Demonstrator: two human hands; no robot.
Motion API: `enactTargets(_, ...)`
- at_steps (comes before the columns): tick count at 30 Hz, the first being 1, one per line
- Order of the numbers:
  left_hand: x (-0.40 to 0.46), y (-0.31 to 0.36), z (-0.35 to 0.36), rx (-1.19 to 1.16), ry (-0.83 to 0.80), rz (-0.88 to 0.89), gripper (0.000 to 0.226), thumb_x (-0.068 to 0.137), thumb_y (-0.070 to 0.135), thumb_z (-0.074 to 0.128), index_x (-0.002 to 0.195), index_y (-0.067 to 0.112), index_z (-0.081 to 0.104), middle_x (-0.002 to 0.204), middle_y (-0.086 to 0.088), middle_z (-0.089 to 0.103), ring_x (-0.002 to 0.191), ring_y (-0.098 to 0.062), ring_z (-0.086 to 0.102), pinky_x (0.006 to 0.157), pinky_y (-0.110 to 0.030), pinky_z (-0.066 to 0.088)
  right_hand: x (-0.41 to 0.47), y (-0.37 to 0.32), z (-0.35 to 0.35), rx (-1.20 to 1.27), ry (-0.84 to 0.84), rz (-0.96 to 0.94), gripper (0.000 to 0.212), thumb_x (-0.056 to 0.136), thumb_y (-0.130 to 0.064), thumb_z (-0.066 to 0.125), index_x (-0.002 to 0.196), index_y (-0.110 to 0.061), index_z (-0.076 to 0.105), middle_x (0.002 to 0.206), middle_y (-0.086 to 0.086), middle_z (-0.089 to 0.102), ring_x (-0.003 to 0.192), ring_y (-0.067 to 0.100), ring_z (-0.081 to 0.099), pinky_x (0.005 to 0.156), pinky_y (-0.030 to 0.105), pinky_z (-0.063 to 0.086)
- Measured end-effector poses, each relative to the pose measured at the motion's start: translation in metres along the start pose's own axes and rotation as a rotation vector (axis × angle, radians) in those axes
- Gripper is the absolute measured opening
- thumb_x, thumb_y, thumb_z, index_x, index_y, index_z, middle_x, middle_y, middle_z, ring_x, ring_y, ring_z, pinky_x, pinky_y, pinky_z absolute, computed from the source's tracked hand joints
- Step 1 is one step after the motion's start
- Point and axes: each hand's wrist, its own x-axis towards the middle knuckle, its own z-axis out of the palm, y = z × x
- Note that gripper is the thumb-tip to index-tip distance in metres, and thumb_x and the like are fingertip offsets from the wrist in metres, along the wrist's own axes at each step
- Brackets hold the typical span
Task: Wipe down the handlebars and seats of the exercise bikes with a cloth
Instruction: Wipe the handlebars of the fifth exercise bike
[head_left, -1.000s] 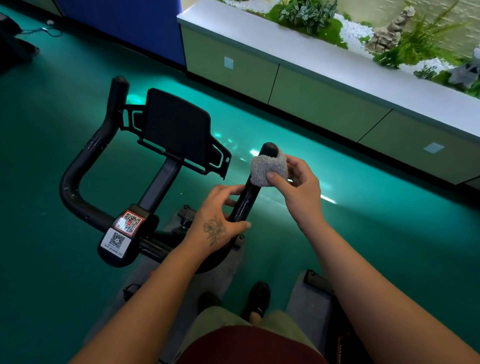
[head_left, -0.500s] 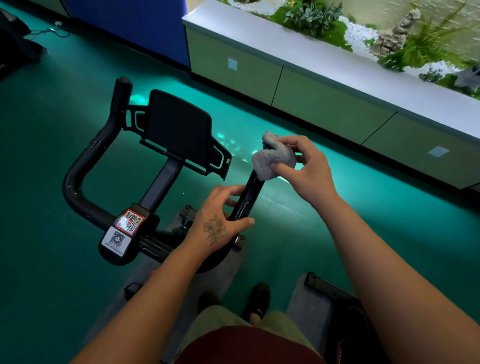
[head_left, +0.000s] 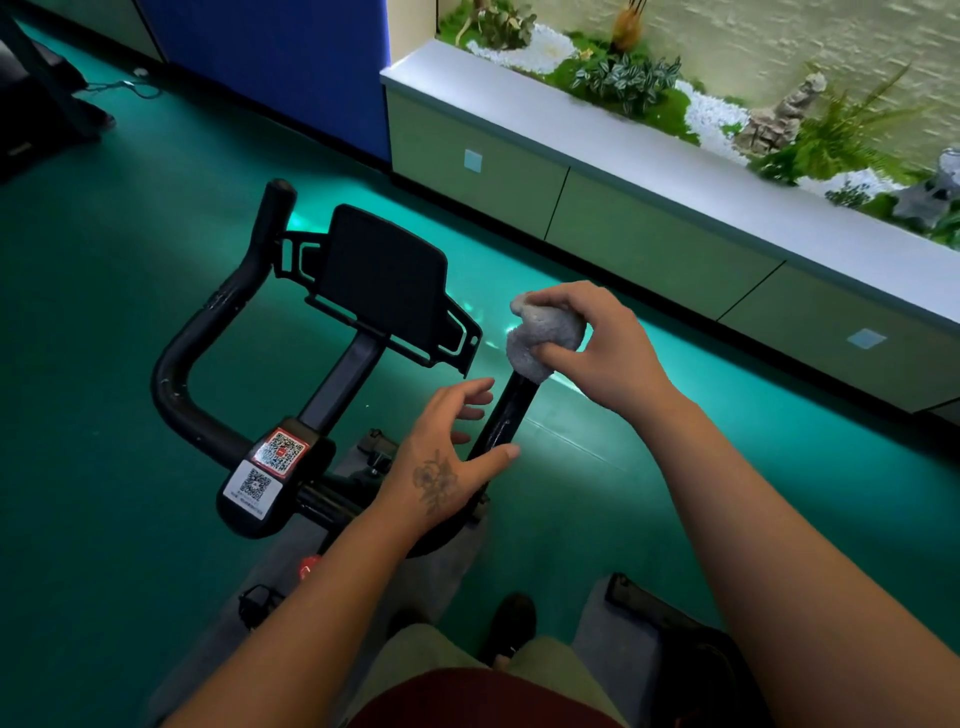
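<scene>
The exercise bike's black handlebar (head_left: 171, 374) curves in a U, and its right bar (head_left: 506, 410) rises toward my right hand (head_left: 602, 343). That hand grips a crumpled grey cloth (head_left: 540, 338) that covers the tip of the right bar. Lower on the same bar, my left hand (head_left: 441, 462) has its fingers spread and lifted, with only the thumb lying against the bar. A black tablet holder (head_left: 384, 280) stands between the two bars. The bike's seat is out of view.
Two QR-code stickers (head_left: 270, 467) sit on the handlebar stem. A long planter ledge with green cabinets (head_left: 649, 223) runs along the right. A blue panel (head_left: 270, 57) stands behind, and another machine (head_left: 36, 104) at far left. A pedal (head_left: 260, 597) and my shoes are below.
My right hand has slid the cloth up the right bar and over its tip. My left hand has loosened its grip on the bar and spread its fingers.
</scene>
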Motion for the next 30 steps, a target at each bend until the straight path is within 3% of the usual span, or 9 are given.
enactTargets(6,-0.004,0.017,-0.006,-0.047,0.09,0.118,0.066,0.091,0.03,0.083,0.149,0.032,0.051,0.136,0.016,0.061,0.125,-0.012,0.062,0.097,-0.029,0.055,-0.038,-0.006,-0.012,0.151,-0.053,0.049,0.051,0.076,-0.006,0.086,0.113,-0.025,0.056,0.124,-0.013,0.07,0.119,0.015,0.065,0.102,0.046,0.052)
enactTargets(14,0.005,0.047,0.006,0.086,0.115,0.309,0.066,0.088,0.031,0.086,0.146,0.023,0.056,0.143,0.006,0.05,0.126,-0.013,0.06,0.095,-0.033,0.059,-0.041,0.0,-0.024,0.317,-0.212,-0.1,0.041,0.076,-0.011,0.087,0.111,-0.021,0.066,0.115,-0.002,0.063,0.113,0.024,0.064,0.094,0.047,0.057)
enactTargets(17,0.008,0.05,0.015,0.13,0.172,0.304,0.064,0.086,0.036,0.088,0.141,0.02,0.061,0.141,0.002,0.054,0.129,-0.014,0.058,0.1,-0.035,0.056,-0.03,0.008,-0.02,0.417,-0.301,-0.097,0.044,0.076,-0.007,0.085,0.113,-0.018,0.065,0.114,-0.004,0.066,0.112,0.023,0.066,0.096,0.045,0.058)
enactTargets(21,0.007,0.051,0.029,0.136,0.323,0.214,0.056,0.083,0.035,0.09,0.13,0.016,0.067,0.121,0.003,0.064,0.108,-0.015,0.065,0.091,-0.026,0.053,-0.015,0.018,-0.019,0.567,-0.437,-0.103,0.041,0.081,-0.005,0.08,0.115,-0.016,0.061,0.114,0.003,0.066,0.112,0.03,0.065,0.094,0.039,0.059)
enactTargets(26,0.0,0.048,0.047,0.135,0.525,0.076,0.048,0.085,0.028,0.09,0.125,0.018,0.068,0.115,0.006,0.068,0.103,-0.012,0.067,0.086,-0.019,0.051,0.024,0.029,-0.029,0.338,-0.555,-0.395,0.031,0.087,-0.015,0.079,0.115,-0.018,0.067,0.117,-0.001,0.07,0.103,0.027,0.067,0.091,0.042,0.055)
enactTargets(30,-0.008,0.042,0.06,0.145,0.652,-0.046,0.045,0.087,0.029,0.088,0.127,0.025,0.067,0.118,0.009,0.068,0.109,-0.014,0.067,0.093,-0.037,0.056,0.064,0.043,-0.027,0.057,-0.549,-0.673,0.031,0.085,-0.027,0.078,0.114,-0.02,0.067,0.117,-0.002,0.067,0.116,0.026,0.059,0.101,0.046,0.045)
